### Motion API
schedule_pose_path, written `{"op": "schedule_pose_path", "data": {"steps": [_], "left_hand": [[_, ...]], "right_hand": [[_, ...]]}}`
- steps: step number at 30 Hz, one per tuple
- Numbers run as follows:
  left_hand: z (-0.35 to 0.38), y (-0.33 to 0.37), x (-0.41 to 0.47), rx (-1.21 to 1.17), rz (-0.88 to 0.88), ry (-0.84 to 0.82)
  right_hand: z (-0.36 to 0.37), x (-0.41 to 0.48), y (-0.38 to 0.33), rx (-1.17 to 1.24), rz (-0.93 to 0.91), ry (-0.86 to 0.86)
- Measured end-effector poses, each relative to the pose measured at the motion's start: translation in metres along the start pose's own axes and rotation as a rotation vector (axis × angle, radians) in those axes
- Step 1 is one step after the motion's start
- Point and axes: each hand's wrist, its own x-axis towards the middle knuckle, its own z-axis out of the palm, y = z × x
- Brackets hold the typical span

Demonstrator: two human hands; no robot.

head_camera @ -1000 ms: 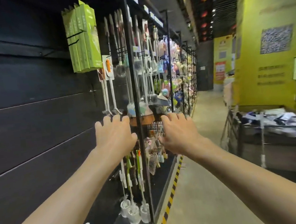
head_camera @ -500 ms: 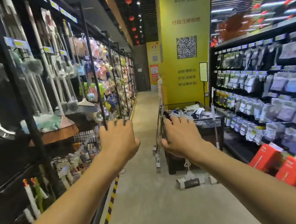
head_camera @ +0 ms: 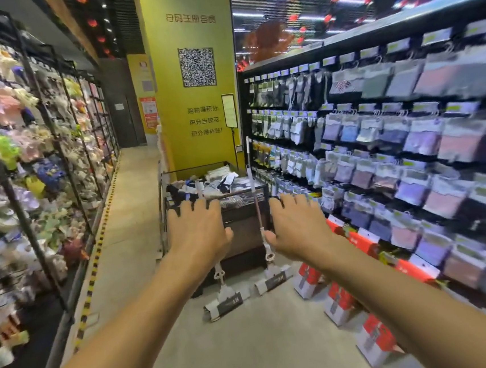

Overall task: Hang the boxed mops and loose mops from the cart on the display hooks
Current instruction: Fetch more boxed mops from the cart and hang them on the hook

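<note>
Shelves (head_camera: 380, 146) are lining the aisle. Left hand (head_camera: 197, 235) and right hand (head_camera: 298, 229) are reaching wide, holding nothing; mops (head_camera: 225, 302) are leaning on the cart (head_camera: 241, 228) just beyond, mid-frame.

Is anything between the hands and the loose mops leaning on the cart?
Nothing visible. The left hand and right hand reach out open and empty; only bare floor lies before the nearer mop and the farther mop, both leaning on the cart.

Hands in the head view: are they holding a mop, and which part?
Nothing is held. The left hand and right hand reach toward the cart with fingers spread and empty; the two mops lean against it, ungripped.
</note>
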Motion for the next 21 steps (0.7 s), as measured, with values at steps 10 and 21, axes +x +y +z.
{"op": "schedule_pose_path", "data": {"steps": [10, 21], "left_hand": [[0.056, 0.067, 0.184, -0.104, 0.28, 0.025], [0.118, 0.201, 0.306, -0.177, 0.578, -0.02]], "right_hand": [[0.034, 0.117, 0.092, -0.112, 0.289, -0.01], [0.087, 0.171, 0.214, -0.152, 0.595, -0.085]]}}
